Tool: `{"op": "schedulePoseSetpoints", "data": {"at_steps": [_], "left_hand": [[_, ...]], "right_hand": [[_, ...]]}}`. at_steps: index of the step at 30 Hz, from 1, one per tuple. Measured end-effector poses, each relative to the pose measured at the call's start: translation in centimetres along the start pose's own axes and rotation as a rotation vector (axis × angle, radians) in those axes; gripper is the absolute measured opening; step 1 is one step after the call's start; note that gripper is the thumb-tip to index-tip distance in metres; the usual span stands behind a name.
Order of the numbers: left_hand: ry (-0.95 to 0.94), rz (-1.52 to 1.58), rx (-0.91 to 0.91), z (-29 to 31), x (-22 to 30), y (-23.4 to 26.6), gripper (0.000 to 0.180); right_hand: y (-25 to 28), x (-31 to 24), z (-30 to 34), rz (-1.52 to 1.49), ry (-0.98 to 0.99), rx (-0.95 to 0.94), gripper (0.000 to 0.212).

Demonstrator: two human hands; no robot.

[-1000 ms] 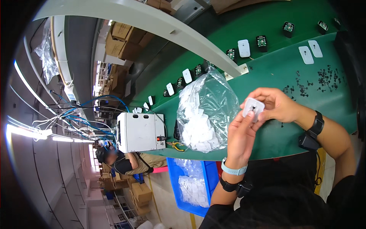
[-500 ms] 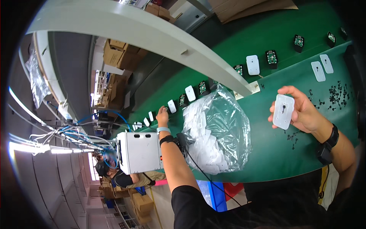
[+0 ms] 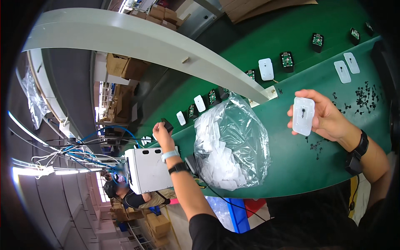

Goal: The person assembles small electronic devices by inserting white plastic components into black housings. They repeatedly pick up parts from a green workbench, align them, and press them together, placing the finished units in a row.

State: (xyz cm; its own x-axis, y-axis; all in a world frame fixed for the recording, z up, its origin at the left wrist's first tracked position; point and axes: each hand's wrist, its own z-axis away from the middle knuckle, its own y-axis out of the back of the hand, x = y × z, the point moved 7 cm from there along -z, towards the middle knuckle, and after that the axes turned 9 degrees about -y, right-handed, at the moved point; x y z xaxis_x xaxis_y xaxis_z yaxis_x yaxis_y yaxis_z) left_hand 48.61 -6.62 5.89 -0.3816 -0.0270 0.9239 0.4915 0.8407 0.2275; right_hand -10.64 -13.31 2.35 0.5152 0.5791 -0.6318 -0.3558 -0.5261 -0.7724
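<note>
- R hand, right of frame: pinches white cover by edges; best kept steady.
- L hand, centre-left: at black box, can't tell grip; go gently.

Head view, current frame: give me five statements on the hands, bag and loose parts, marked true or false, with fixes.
1. The right hand has a white plate in its grip. True.
2. The left hand is inside the clear bag. False: it is outside, to the left of the bag, at a black box.
3. The clear bag holds green circuit boards. False: it holds white pieces.
4. Two other white plates lie side by side on the green bench. True.
5. The light-blue band is on the right wrist. False: it is on the left.
</note>
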Motion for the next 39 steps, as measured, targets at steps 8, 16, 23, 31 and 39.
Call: {"op": "schedulePoseSetpoints", "data": {"at_steps": [8, 16, 23, 31, 39], "left_hand": [[-0.283, -0.004, -0.633, 25.2, 17.8, -9.5, 0.060], [-0.218, 0.297, -0.888, 37.2, 19.7, -16.2, 0.072], [-0.108, 0.470, -0.640, 37.2, 19.4, -15.9, 0.064], [-0.199, 0.324, -0.582, 38.6, 19.6, -16.8, 0.055], [-0.226, 0.261, -0.533, 38.4, 18.7, -17.0, 0.055]], "right_hand": [[-1.2, 0.5, 0.8, 0.049, -0.022, -0.054, 0.068], [-3.0, 1.1, 1.3, 0.170, -0.025, -0.153, 0.067], [-3.2, 2.3, 1.8, 0.200, -0.018, -0.126, 0.062], [-2.9, 2.2, 1.9, 0.234, 0.005, -0.050, 0.060], [-2.6, 1.5, 2.0, 0.393, 0.100, 0.030, 0.055]]}}
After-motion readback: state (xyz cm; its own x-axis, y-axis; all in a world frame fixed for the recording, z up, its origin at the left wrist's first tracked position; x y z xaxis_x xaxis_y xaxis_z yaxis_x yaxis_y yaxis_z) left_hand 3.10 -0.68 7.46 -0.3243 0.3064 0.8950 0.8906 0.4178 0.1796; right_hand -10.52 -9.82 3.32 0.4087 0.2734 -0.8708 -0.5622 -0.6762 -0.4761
